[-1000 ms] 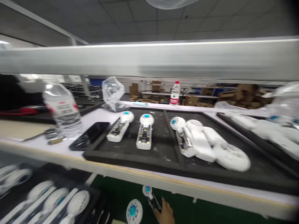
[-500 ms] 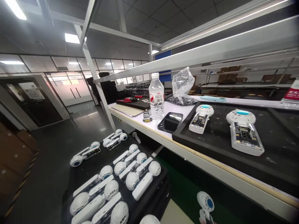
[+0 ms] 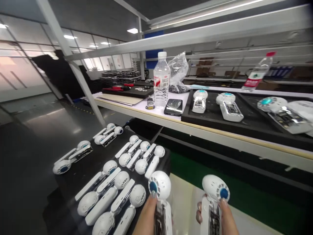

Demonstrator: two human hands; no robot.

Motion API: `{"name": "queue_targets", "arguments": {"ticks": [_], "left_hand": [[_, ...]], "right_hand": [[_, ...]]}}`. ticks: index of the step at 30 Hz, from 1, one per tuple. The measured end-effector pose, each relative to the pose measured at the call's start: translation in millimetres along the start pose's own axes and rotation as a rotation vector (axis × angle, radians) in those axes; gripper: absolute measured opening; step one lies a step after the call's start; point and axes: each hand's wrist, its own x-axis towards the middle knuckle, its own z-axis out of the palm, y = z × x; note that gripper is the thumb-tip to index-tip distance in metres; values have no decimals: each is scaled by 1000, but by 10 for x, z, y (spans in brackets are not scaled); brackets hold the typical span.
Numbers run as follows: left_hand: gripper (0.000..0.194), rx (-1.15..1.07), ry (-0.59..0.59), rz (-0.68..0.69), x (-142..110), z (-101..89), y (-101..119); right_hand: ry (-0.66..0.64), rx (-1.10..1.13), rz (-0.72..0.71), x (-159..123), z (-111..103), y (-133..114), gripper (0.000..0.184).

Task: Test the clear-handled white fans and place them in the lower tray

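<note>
My left hand (image 3: 146, 213) is closed round a white round-headed device (image 3: 163, 186), its thumb at the blue disc on the head. In my right hand (image 3: 228, 217) is a second white round-headed device (image 3: 212, 186), the thumb also by its blue disc. Both are held upright side by side, apart from each other, with circuitry showing in their bodies. Left of my hands, several similar white devices (image 3: 101, 205) lie in rows on a black foam tray (image 3: 75, 182). More such devices, including one with a clear-bodied handle (image 3: 231, 111), lie on a black tray on the bench.
The bench (image 3: 137, 112) carries a water bottle (image 3: 161, 81), a phone (image 3: 173, 107), a small metal item (image 3: 150, 102) and a plastic bag (image 3: 179, 70). A red-capped bottle (image 3: 259, 73) stands farther right. A white frame post (image 3: 84, 89) rises at the bench's left end.
The view has swung right, showing more of the bench. My left hand with its device has come into view. The right hand's device has risen, and more of that hand shows.
</note>
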Motion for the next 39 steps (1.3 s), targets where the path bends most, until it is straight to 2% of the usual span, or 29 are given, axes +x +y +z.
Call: {"name": "queue_targets", "arguments": {"ticks": [3,6,11,17,21,23,26,29,35,39], "left_hand": [[33,33,-96,-32,-52,-30,188],[37,42,-198,-51,-173,-52,385],[53,15,-340,-129,-459,-19,556],[57,-24,-447,-256,-788,95,470],[54,15,-393,-337,-968,128,353],[48,10,-337,-354,-1049,129,295],[45,-70,-282,-278,-1137,103,248],[52,-161,-282,-181,-1191,50,288],[48,-137,-350,-73,-1203,-163,537],[49,-134,-339,-146,-990,-554,782]], "right_hand": [[25,-260,-86,-201,215,43,56],[46,-369,-31,-414,339,113,64],[6,-178,87,-847,469,127,61],[-78,25,162,-1216,351,18,55],[-160,130,265,-1348,206,0,55],[-182,130,242,-1403,174,12,53],[-203,71,154,-1472,185,47,55],[-238,20,126,-1516,240,106,56],[-195,-31,219,-1505,486,309,41],[-294,14,216,-1366,839,586,48]]}}
